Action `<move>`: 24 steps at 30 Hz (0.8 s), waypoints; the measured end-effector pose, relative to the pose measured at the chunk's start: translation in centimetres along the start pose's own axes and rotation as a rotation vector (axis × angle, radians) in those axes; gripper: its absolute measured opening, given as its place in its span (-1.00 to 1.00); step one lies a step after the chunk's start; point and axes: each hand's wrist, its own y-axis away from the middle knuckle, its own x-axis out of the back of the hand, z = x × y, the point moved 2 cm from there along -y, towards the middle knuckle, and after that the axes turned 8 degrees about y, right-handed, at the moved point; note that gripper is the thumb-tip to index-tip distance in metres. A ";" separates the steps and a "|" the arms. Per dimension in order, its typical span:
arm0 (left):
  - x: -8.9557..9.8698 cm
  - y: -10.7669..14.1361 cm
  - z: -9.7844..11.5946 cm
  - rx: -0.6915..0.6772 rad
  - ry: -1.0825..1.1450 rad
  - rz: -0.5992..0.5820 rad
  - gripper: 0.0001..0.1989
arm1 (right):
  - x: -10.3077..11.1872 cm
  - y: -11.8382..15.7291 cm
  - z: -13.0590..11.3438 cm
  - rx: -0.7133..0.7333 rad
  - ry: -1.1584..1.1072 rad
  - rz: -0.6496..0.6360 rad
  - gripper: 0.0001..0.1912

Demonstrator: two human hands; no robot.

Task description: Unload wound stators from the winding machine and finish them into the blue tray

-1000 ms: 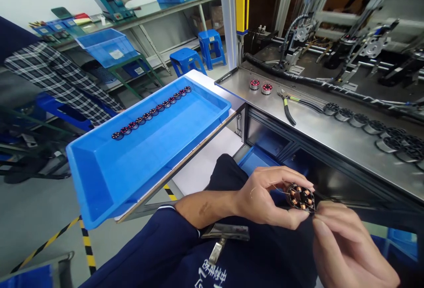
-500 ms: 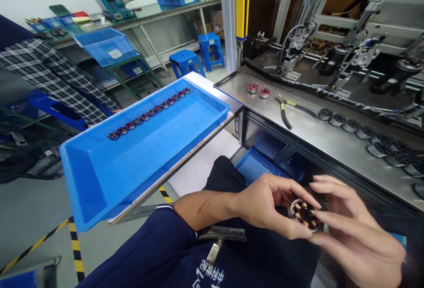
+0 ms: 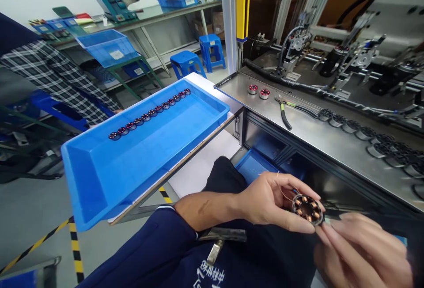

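Observation:
Between the thumb and fingers of my left hand (image 3: 274,204) is a round metal ring part (image 3: 307,210) with copper coils inside, its open face turned up. Thin copper-coloured wires rise from its left side. My right hand (image 3: 361,248) is at the lower right edge of the part, thumb and fingers pressed together and partly blurred; what it may pinch is too small to make out.
A blue tray (image 3: 145,164) at the left bears a row of red-and-black round parts. On the metal ledge (image 3: 308,142) lie green-handled pliers (image 3: 284,113), two red round parts (image 3: 264,94) and several dark ones. Behind stands machinery; a person's plaid trousers (image 3: 62,76) show far left.
My right hand has moved down, its fingers off the face of the part and now drawn together at the lower edge. The part's face is more visible, and its wires show more.

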 end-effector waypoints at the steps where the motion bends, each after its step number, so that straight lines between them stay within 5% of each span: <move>1: -0.1 -0.1 0.0 -0.114 -0.062 -0.005 -0.42 | -0.2 0.4 -0.1 -0.046 0.019 0.032 -0.75; 5: -0.2 -0.2 0.0 -0.460 -0.295 -0.005 -0.48 | -1.5 0.9 -1.0 -0.282 0.050 0.096 -0.86; 9: -0.2 0.0 -0.4 -0.554 -0.472 0.064 -0.57 | -3.2 0.3 -2.3 -0.459 -0.075 0.256 -0.81; 12: -0.2 0.3 -0.7 -0.574 -0.485 0.091 -0.60 | -4.2 0.4 -2.3 -0.463 -0.149 0.387 -0.90; 15: 0.1 0.4 -0.6 -0.479 -0.401 0.074 -0.42 | -4.4 0.7 -1.4 -0.397 -0.163 0.326 -0.93; 18: 0.6 0.3 0.1 -0.240 -0.406 0.038 -0.23 | -4.0 0.7 -0.6 -0.344 -0.155 0.257 -0.92; 24: 1.5 0.2 0.5 0.027 -0.253 -0.047 -0.46 | -3.5 -0.2 -0.6 -0.334 -0.097 0.211 -0.88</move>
